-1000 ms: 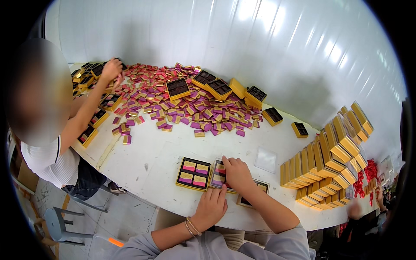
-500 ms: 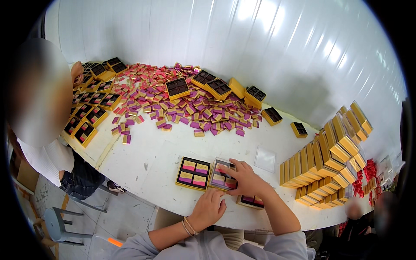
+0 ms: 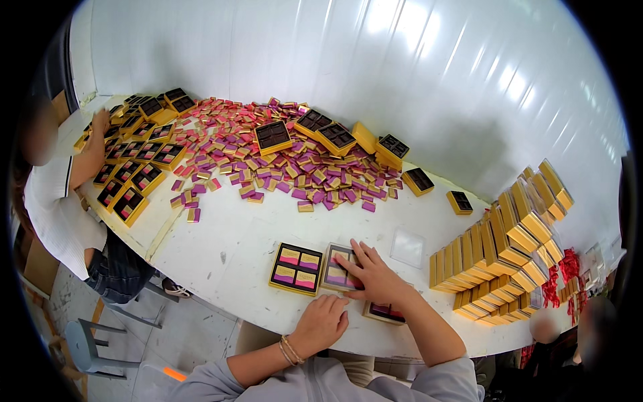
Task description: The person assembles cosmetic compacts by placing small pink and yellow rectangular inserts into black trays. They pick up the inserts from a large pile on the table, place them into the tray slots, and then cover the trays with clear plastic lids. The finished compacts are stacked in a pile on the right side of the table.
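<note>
My right hand (image 3: 378,278) lies with its fingers spread over a small box under a clear lid (image 3: 333,274), its thumb by the near edge. Pink, purple and gold wrapped pieces show through that lid. My left hand (image 3: 321,325) hovers or rests just nearer to me, fingers loosely bent and thumb apart, with nothing visible in it. Left of the lidded box is a lidless black-and-gold box (image 3: 295,268), its compartments filled with wrapped pieces. Another filled box (image 3: 383,311) is partly hidden under my right wrist. A loose clear lid (image 3: 407,246) lies beyond my right hand.
Wrapped pieces form a wide heap (image 3: 288,161) along the wall, with empty boxes (image 3: 272,136) on it. Stacked gold boxes (image 3: 495,251) stand at the right. A co-worker's arm (image 3: 90,153) reaches over filled boxes (image 3: 127,204) at the left; a stool (image 3: 86,347) stands below.
My right hand's fingers have spread further over the clear lid. My left fingertips have drawn slightly away from the box's near edge. The co-worker has leaned back to the left.
</note>
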`<action>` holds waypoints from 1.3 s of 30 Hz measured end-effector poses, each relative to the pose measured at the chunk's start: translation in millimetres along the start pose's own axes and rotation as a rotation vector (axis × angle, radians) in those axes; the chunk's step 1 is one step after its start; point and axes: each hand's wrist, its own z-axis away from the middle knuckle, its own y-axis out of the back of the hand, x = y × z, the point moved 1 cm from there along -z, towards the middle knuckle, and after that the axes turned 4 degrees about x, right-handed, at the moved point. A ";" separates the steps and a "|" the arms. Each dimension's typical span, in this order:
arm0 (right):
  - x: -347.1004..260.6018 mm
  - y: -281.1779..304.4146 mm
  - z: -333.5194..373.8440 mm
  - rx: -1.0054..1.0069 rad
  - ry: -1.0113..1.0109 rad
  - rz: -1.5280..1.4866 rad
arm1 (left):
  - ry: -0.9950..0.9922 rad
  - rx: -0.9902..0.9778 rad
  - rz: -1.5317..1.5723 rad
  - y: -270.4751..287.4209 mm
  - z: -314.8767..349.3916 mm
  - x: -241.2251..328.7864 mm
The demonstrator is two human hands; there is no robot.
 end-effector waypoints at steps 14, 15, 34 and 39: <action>112.3 40.6 21.6 -0.235 -0.695 0.004 | 0.020 0.007 0.130 4.0 -2.2 4.3; 115.8 38.5 24.6 -0.237 -0.694 0.006 | 0.023 0.019 0.161 5.1 -2.3 4.1; 3.9 87.4 7.1 0.563 -0.481 -0.358 | 0.294 0.191 -0.074 98.1 17.4 -75.9; -43.5 70.3 -56.8 0.202 -0.256 -0.785 | 0.273 0.034 -0.136 96.9 14.8 -78.9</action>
